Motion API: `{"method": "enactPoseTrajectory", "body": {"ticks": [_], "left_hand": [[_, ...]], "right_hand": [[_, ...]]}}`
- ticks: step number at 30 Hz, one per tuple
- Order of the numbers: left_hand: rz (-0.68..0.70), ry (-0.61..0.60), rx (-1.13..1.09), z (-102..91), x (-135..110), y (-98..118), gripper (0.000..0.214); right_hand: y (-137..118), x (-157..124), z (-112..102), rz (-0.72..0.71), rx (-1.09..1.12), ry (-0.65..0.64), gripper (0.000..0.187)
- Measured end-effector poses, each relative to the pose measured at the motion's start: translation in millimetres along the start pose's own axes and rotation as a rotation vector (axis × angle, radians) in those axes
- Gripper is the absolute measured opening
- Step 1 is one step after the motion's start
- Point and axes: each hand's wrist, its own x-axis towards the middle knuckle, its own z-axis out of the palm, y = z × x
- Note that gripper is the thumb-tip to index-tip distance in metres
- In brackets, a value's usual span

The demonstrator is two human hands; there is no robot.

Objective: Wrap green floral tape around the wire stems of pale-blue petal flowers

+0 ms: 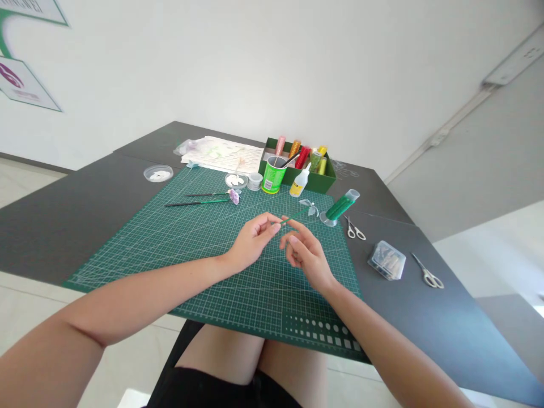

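Over a green cutting mat [170, 243] both hands hold one thin green stem [297, 214]. My left hand [254, 241] pinches its near end between thumb and fingers. My right hand [305, 252] is curled beside it, fingertips closed on the same stem. The far end of the stem carries a small pale clear flower [311, 208] that hangs just above the mat.
A lying tube of green beads [342, 207], a glue bottle [300, 182], a green cup [272, 174], a box of glitter tubes [317, 180], small dishes [158, 173], two finished stems with a purple flower [233, 196], two scissors [427, 276] and a clear packet [386, 259] lie around.
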Motion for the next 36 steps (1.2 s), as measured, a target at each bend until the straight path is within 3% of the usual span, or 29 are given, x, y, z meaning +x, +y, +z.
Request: {"method": "enactPoseTrajectory", "body": {"ticks": [4,9,13,16,20,26,29,33,36], "left_hand": [[-0.042,0.106,-0.046,-7.5,7.2,0.7,0.02],[-0.121,0.313,-0.205,-26.5,26.9,7.0,0.01],[-0.196,0.313,-0.434,-36.8,38.4,13.1,0.009],[-0.227,0.323,-0.556,-37.8,41.1,16.2,0.007],[-0.264,0.26,-0.694,-37.6,41.3,21.1,0.005],[-0.304,0.275,-0.739,-35.6,41.0,25.9,0.009],[-0.313,0.237,-0.701,-30.2,37.1,22.3,0.006],[-0.332,0.11,-0.654,-19.1,25.5,15.5,0.004],[-0.35,0.005,-0.63,-9.2,14.5,11.9,0.01]], "right_hand": [[-7.9,3.5,-13.7,0.016,-0.153,0.055,0.036],[-23.1,10.2,-64.9,0.039,-0.15,0.194,0.039],[-29.9,14.3,-107.1,0.086,-0.267,0.203,0.038],[-26.2,17.0,-119.1,0.134,-0.505,0.136,0.039],[-14.2,21.5,-112.5,0.069,-0.806,0.031,0.044],[1.3,25.7,-100.7,0.036,-0.962,0.009,0.037],[0.1,25.6,-97.4,-0.014,-1.055,0.065,0.028],[-8.7,22.6,-78.5,-0.311,-1.163,0.294,0.03],[-12.9,16.5,-50.3,-0.462,-0.919,0.325,0.038]]}}
